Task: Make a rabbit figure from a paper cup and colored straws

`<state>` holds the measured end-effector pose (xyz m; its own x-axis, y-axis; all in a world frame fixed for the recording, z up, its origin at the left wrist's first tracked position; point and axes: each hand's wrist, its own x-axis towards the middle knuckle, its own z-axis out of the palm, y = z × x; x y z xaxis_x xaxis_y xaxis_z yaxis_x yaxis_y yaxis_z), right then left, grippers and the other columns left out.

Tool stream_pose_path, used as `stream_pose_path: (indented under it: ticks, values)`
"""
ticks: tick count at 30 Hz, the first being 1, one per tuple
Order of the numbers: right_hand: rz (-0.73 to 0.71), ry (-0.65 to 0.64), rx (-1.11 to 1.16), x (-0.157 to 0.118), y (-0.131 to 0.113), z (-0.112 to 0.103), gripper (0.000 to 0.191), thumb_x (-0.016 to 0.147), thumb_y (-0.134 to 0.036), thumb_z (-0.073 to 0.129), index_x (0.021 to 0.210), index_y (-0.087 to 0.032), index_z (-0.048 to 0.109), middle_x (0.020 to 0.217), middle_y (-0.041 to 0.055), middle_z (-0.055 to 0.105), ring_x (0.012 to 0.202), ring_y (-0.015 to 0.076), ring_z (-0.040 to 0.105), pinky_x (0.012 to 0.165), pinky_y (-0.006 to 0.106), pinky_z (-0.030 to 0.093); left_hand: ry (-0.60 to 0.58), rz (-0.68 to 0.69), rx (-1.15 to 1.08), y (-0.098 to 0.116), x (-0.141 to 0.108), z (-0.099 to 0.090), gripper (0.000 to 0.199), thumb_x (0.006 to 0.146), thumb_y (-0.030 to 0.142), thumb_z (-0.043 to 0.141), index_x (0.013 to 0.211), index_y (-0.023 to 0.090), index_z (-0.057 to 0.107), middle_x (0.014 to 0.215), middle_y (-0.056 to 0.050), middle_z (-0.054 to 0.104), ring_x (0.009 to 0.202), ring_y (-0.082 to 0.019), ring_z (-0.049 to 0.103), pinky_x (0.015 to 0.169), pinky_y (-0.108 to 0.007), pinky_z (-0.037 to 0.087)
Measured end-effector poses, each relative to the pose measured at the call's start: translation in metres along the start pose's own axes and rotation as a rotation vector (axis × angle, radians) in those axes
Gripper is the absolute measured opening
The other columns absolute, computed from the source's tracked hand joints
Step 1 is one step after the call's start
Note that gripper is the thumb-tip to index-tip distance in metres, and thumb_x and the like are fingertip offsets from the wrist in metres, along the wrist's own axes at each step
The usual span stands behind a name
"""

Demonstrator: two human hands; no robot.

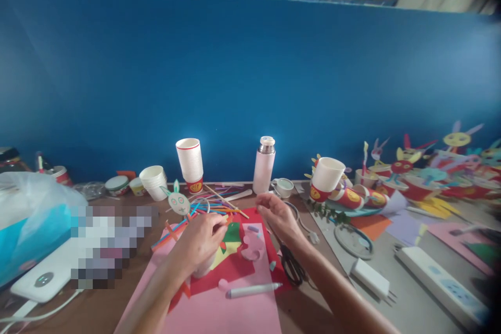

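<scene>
My left hand (201, 240) is closed in a pinch, with a small yellow paper piece (225, 217) at its fingertips. Just beyond it shows a pale paper rabbit face (179, 202) with green-edged ears. Below the palm, part of a pale cup (203, 267) is visible, mostly hidden by the hand. My right hand (278, 215) hovers above the red paper (235, 267), fingers loosely bent and apart, nothing visible in them. Between the hands lie green and yellow paper and pink paper scraps (252, 248). Black-handled scissors (291, 266) rest beneath my right forearm. A white marker (254, 290) lies nearer me on pink paper (230, 315).
Stacked paper cups (190, 159) and a pale thermos (264, 167) stand by the blue partition (235, 73). Coloured sticks (219, 203) lie before them. Rightward are rabbit-decorated cups (395, 182), a tape roll (354, 242), a charger (371, 279) and a power strip (442, 284). A power bank (47, 276) lies left.
</scene>
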<state>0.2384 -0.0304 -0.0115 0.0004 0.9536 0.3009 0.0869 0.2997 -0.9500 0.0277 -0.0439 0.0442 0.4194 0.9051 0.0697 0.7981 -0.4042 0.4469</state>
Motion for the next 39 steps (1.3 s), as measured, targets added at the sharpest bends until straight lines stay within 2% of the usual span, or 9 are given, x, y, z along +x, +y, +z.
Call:
stream_pose_path:
  ticks: [7, 16, 20, 26, 28, 31, 35, 39]
  values:
    - [0.015, 0.139, -0.168, 0.012, -0.011, -0.031, 0.026, 0.077, -0.036, 0.054, 0.091, -0.015, 0.059, 0.076, 0.0033, 0.061, 0.067, 0.0146, 0.056, 0.059, 0.024, 0.043, -0.007, -0.044, -0.038, 0.000, 0.000, 0.000, 0.025, 0.081, 0.022, 0.042, 0.067, 0.019, 0.062, 0.068, -0.003, 0.063, 0.066, -0.015, 0.056, 0.061, -0.024, 0.033]
    - [-0.012, 0.156, -0.308, 0.014, -0.015, -0.053, 0.023, 0.077, -0.035, 0.051, 0.082, -0.015, 0.062, 0.071, 0.0030, 0.062, 0.064, 0.0151, 0.055, 0.059, 0.025, 0.043, -0.044, -0.039, 0.007, -0.001, 0.000, 0.004, 0.027, 0.082, 0.021, 0.041, 0.065, 0.020, 0.062, 0.068, -0.004, 0.064, 0.067, -0.015, 0.057, 0.063, -0.023, 0.034]
    - [-0.019, 0.135, -0.416, 0.015, -0.011, -0.056, 0.022, 0.078, -0.033, 0.048, 0.082, -0.017, 0.063, 0.069, 0.0019, 0.062, 0.063, 0.0154, 0.055, 0.059, 0.025, 0.042, -0.028, -0.039, 0.039, -0.003, -0.001, 0.001, 0.027, 0.081, 0.021, 0.041, 0.064, 0.020, 0.062, 0.069, -0.003, 0.064, 0.067, -0.015, 0.057, 0.062, -0.023, 0.033]
    - [-0.011, 0.041, -0.615, 0.009, -0.006, -0.045, 0.018, 0.075, -0.030, 0.051, 0.076, -0.020, 0.067, 0.065, -0.0007, 0.064, 0.061, 0.0151, 0.056, 0.058, 0.023, 0.039, -0.011, -0.085, 0.075, -0.008, -0.002, -0.006, 0.025, 0.080, 0.022, 0.042, 0.066, 0.020, 0.063, 0.071, -0.003, 0.065, 0.068, -0.016, 0.057, 0.061, -0.023, 0.032]
    - [-0.004, 0.044, -0.687, 0.009, -0.003, -0.046, 0.018, 0.075, -0.029, 0.051, 0.075, -0.021, 0.067, 0.066, -0.0007, 0.064, 0.063, 0.0155, 0.057, 0.060, 0.023, 0.038, -0.003, -0.065, 0.079, -0.008, -0.002, -0.005, 0.027, 0.080, 0.022, 0.040, 0.063, 0.020, 0.060, 0.069, -0.002, 0.064, 0.066, -0.015, 0.055, 0.060, -0.024, 0.031]
    - [0.023, 0.120, -0.786, 0.012, 0.004, -0.056, 0.020, 0.077, -0.030, 0.048, 0.082, -0.022, 0.065, 0.075, 0.0015, 0.066, 0.070, 0.0173, 0.058, 0.065, 0.025, 0.038, 0.007, -0.019, 0.056, -0.007, -0.002, -0.003, 0.029, 0.081, 0.023, 0.039, 0.058, 0.019, 0.055, 0.065, -0.001, 0.061, 0.062, -0.014, 0.053, 0.058, -0.024, 0.029]
    - [0.096, 0.177, -0.873, 0.018, 0.023, -0.067, 0.023, 0.074, -0.032, 0.051, 0.091, -0.020, 0.061, 0.078, 0.0035, 0.066, 0.072, 0.0193, 0.059, 0.061, 0.025, 0.038, -0.005, -0.009, 0.014, 0.000, -0.002, -0.002, 0.028, 0.080, 0.022, 0.039, 0.055, 0.018, 0.049, 0.061, 0.000, 0.058, 0.060, -0.013, 0.051, 0.056, -0.023, 0.028]
    - [0.125, 0.160, -0.917, 0.021, 0.043, -0.061, 0.029, 0.072, -0.031, 0.054, 0.098, -0.020, 0.060, 0.085, 0.0043, 0.066, 0.076, 0.0195, 0.059, 0.062, 0.025, 0.037, 0.001, -0.028, -0.019, 0.007, -0.003, -0.005, 0.028, 0.081, 0.024, 0.038, 0.058, 0.018, 0.053, 0.062, 0.000, 0.058, 0.060, -0.013, 0.052, 0.056, -0.023, 0.029]
